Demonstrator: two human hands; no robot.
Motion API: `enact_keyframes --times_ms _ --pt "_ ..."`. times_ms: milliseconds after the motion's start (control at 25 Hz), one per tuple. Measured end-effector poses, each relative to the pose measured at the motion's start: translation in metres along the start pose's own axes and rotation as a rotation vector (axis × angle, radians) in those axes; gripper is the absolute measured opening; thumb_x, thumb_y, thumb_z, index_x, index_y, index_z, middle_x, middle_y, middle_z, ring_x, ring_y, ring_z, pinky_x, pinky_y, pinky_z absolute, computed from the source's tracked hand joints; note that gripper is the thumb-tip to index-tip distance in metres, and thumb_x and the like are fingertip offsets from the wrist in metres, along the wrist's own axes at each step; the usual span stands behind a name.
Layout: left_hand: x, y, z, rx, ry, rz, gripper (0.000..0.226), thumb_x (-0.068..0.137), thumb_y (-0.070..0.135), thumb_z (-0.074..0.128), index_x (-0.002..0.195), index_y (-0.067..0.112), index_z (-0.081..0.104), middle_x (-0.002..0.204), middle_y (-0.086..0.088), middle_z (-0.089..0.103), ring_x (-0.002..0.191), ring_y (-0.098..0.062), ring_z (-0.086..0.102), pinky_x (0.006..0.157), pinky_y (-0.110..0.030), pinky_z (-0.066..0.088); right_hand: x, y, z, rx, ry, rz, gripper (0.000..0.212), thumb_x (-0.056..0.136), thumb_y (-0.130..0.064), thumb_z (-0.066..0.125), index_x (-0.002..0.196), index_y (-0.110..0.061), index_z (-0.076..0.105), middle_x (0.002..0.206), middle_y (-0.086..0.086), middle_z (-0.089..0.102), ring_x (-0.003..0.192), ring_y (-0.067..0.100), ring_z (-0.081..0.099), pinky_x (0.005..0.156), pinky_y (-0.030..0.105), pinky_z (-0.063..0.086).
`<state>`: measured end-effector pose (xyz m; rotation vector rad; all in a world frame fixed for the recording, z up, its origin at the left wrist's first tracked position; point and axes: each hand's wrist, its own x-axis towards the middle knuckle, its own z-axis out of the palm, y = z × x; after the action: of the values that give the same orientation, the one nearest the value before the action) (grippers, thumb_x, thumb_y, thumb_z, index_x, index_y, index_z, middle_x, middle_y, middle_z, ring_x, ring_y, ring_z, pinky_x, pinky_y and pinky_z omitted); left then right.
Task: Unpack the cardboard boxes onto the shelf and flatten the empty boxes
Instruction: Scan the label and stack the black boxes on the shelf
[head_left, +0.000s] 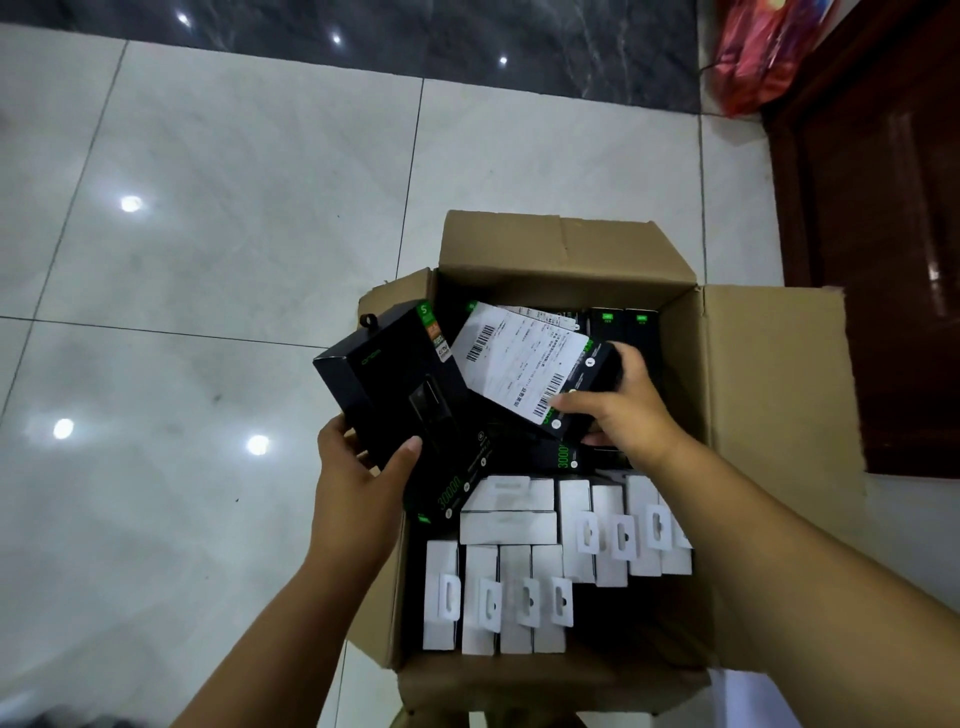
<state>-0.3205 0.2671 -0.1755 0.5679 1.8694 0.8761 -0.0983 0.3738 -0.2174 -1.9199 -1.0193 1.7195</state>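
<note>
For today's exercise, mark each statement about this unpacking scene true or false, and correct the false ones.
1. The left hand holds a black product box. True.
2. The right hand is empty. False: it grips a black box bearing a white barcode label.
3. The cardboard box stands with its flaps open. True.
4. The cardboard box is empty. False: white boxes and black ones fill it.
5. The cardboard box rests on a table. False: it sits on a tiled floor.

A single head-worn view is given. The open cardboard box is seen steeply from above, close by.
</note>
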Motion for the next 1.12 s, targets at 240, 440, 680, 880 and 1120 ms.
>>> enact_keyframes --times_ms 240,440,680,880,1120 --pt "-0.012 0.008 -0.005 0.012 0.02 0.0 0.055 0.092 0.021 0.06 0.139 0.018 0.031 0.117 0.005 0.05 0.096 -0.012 0.054 0.067 -0.013 0.044 -0.041 0.026 -0.005 0.295 0.216 0.072 0.071 0.068 -0.01 0.085 0.115 -0.012 0.031 0.112 0.008 0.059 0.095 0.03 0.067 0.056 0.033 0.055" --pt "-0.022 0.019 -0.005 0.021 -0.003 0.017 0.053 0.095 0.021 0.055 0.142 0.018 0.029 0.116 0.006 0.048 0.099 -0.012 0.052 0.064 -0.009 0.043 -0.077 0.029 -0.009 0.605 0.088 0.029 0.119 0.033 -0.03 0.099 0.132 0.004 0.041 0.117 0.024 0.065 0.097 0.036 0.069 0.071 0.045 0.058" --pt "-0.021 0.023 0.003 -0.063 -0.051 0.03 0.045 0.098 0.024 0.049 0.14 0.025 0.034 0.121 0.007 0.055 0.108 -0.015 0.056 0.079 -0.023 0.048 -0.099 0.017 0.002 0.698 -0.151 -0.024 0.093 0.046 -0.017 0.095 0.125 0.0 0.048 0.112 0.021 0.067 0.091 0.031 0.07 0.072 0.043 0.058" --pt "-0.016 0.018 0.005 -0.15 -0.059 0.004 0.031 0.1 0.024 0.046 0.131 0.026 0.045 0.116 0.005 0.064 0.108 -0.018 0.062 0.09 -0.039 0.053 -0.104 0.011 0.013 0.327 -0.167 -0.037 0.076 0.054 -0.011 0.09 0.117 -0.022 0.049 0.109 0.002 0.067 0.085 0.013 0.07 0.067 0.03 0.053" --pt "-0.021 0.017 -0.002 -0.126 -0.115 0.03 0.037 0.101 0.026 0.04 0.138 0.029 0.04 0.12 0.004 0.062 0.106 -0.013 0.061 0.075 -0.02 0.053 -0.103 0.008 0.017 0.124 -0.304 -0.084 0.054 0.067 -0.021 0.081 0.116 -0.023 0.058 0.106 -0.005 0.071 0.095 0.014 0.068 0.069 0.027 0.053"
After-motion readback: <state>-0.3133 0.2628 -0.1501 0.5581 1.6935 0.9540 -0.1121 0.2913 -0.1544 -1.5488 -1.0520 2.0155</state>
